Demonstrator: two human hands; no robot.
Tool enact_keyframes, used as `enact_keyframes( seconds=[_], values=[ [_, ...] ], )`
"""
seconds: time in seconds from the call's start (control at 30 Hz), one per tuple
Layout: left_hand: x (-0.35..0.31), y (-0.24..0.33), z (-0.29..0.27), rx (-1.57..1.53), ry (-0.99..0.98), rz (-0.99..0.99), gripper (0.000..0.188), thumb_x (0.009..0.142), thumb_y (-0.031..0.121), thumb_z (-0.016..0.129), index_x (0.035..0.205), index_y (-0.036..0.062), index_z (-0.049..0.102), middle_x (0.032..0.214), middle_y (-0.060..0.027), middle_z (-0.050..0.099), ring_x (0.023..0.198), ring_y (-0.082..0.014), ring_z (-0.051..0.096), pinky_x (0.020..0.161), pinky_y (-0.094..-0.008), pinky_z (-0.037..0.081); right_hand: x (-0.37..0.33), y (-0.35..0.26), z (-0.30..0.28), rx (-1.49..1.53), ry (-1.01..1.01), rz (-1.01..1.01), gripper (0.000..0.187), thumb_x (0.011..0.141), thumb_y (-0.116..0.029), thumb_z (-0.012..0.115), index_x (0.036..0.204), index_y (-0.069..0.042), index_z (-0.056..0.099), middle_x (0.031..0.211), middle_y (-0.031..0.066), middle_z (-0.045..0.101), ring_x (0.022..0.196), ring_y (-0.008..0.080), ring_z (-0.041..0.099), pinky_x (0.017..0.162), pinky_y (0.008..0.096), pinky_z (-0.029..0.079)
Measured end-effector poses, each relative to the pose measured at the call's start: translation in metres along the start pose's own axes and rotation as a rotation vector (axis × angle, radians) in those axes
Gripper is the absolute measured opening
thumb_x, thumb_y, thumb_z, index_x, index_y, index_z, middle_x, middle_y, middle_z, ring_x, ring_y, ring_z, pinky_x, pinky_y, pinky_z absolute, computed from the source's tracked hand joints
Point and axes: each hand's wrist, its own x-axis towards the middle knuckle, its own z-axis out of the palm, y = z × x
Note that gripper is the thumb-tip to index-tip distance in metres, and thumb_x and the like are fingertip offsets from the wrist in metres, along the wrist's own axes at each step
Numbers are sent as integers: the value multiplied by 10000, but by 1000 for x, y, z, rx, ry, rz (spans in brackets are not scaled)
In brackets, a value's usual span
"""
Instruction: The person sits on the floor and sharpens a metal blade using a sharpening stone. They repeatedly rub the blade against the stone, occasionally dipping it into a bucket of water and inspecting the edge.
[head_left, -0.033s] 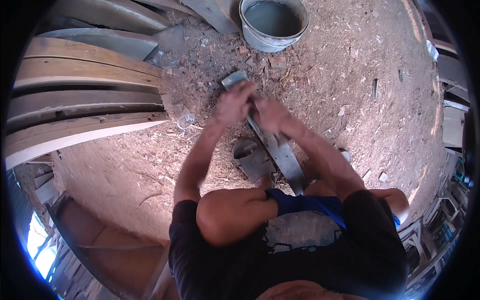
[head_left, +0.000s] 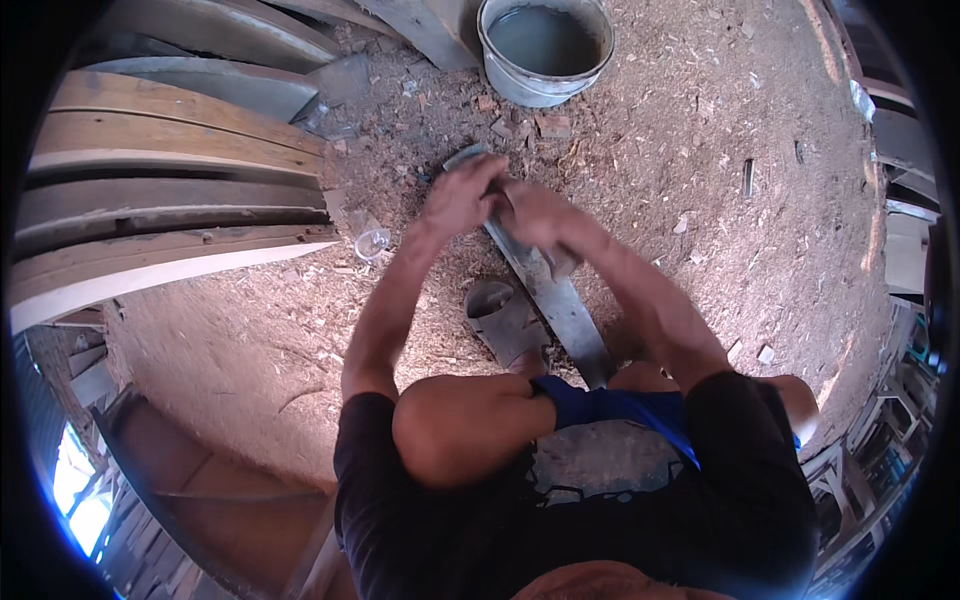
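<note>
My left hand (head_left: 462, 197) is closed over the far end of a long, narrow grey plank (head_left: 566, 312). Close beside it, my right hand (head_left: 535, 214) is wrapped round a dark tool. Below the right palm a brown, wood-like end (head_left: 562, 262) of it juts out over the plank. My fingers hide the rest of the tool, so its kind does not show, nor what the left fingers grip. The plank slants from beyond my hands back toward my knees. A grey, hollow-ended piece of footwear (head_left: 508, 322) lies left of the plank at my foot.
A white bucket (head_left: 545, 92) holding greyish liquid stands beyond my hands. Thick curved timbers (head_left: 180, 200) are stacked at the left, with a clear plastic cup (head_left: 372, 243) near their ends. Wood chips cover the ground (head_left: 700, 240). A brown curved panel (head_left: 230, 500) leans at lower left.
Both hands have shifted slightly away from me and to the left along the plank. More of the brown end shows below my right hand.
</note>
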Motion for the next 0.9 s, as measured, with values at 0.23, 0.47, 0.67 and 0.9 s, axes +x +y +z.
enact_keyframes(
  seconds=[0.23, 0.47, 0.67, 0.9],
  values=[
    [-83, 53, 76, -70, 45, -64, 650, 821, 85, 736, 1430, 41, 514, 1278, -221, 660, 1175, -394, 664, 965, -462, 597, -88, 45, 70, -165, 4, 9, 385, 964, -189, 536, 1317, -34, 524, 959, 249, 717, 853, 441, 715, 794, 532, 582],
    [-12, -1, 13, -83, -18, -145, 679, 775, 103, 798, 1401, 40, 543, 1237, -232, 672, 1048, -406, 709, 914, -432, 619, -8, 19, 26, -99, 88, -135, 487, 951, -141, 545, 1415, -39, 441, 962, 275, 708, 831, 444, 715, 781, 533, 584],
    [-27, 31, 23, -260, -100, -293, 655, 781, 130, 797, 1387, 60, 559, 1208, -205, 681, 998, -374, 730, 887, -434, 625, -45, -14, -3, -42, -114, 95, 484, 992, -175, 515, 1452, -71, 404, 986, 274, 713, 838, 424, 726, 799, 519, 587],
    [-60, 35, 40, -81, 22, -115, 693, 739, 126, 817, 1384, 69, 569, 1301, -206, 656, 1134, -386, 691, 927, -441, 613, -58, 21, 58, -70, 19, 8, 627, 947, -143, 535, 1528, -35, 326, 1134, 327, 673, 954, 486, 693, 870, 560, 548]
  ],
)
